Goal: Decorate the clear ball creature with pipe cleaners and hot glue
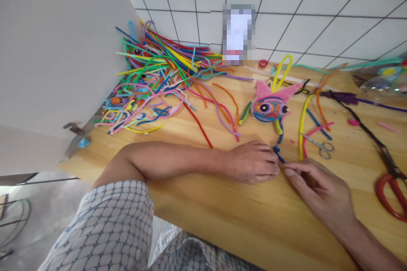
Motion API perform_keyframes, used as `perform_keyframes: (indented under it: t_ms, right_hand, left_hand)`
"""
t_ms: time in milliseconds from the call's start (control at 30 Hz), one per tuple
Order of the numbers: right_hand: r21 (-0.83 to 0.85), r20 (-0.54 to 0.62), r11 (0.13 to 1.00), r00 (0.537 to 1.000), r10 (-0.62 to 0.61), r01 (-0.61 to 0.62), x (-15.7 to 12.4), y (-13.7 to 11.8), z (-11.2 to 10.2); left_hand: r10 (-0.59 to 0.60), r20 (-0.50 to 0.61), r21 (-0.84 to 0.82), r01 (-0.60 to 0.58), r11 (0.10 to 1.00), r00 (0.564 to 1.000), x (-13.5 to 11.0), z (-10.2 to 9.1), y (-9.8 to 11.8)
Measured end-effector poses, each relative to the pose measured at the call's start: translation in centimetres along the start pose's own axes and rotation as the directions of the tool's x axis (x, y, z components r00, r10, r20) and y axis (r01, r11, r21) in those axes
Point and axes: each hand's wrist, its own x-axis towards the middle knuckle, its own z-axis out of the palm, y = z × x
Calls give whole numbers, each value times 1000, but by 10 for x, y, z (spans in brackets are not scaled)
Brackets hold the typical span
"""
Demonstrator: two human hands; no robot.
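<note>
Blue fuzzy wire (276, 149) is being pinched at its near end btwn thumb & index of R hand (321, 190), tips together on it. L hand (251, 163) is being rested palm-down on the table (216, 211), fingers curled, just beside the wire; whether it's being gripped there can't be told. A small curl is being formed midway, btwn hands & fish-like toy (266, 111); the wire's far end is seemingly being joined to the toy's underside.

Prob. best: curl being steadied w/ L fingertips, short turns being made w/ R, toy not being tugged.

R of the toy, space is being taken up by a yellow strip (303, 125) & small scissors (326, 150), points aimed twd the toy, so wide R swings are best being avoided. Farther R, big scissors (390, 197) are being cleared by R wrist. Far L, room is being limited by a wire pile (178, 59). Most room is being offered by bare wood btwn hands & front edge.
</note>
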Motion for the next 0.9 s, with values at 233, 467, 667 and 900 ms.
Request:
perform_keyframes:
  t_ms: [233,467,667,900]
  right_hand:
    - [48,-14,999,1000,2,-1,-1,0,2]
    - [40,-2,999,1000,-1,1,-3,3,4]
    - [54,14,998,1000,-12,11,0,4,4]
    - [26,-12,999,999,-48,48,-5,9,5]
  left_hand:
    - [13,-39,8,-13,1000,999,-2,3,-1]
    - [35,-82,12,-34,999,996,-3,6,-2]
    - [11,-121,-11,-12,1000,993,-2,3,2]
    - [112,-131,122,-96,988,985,-37,-34,31]
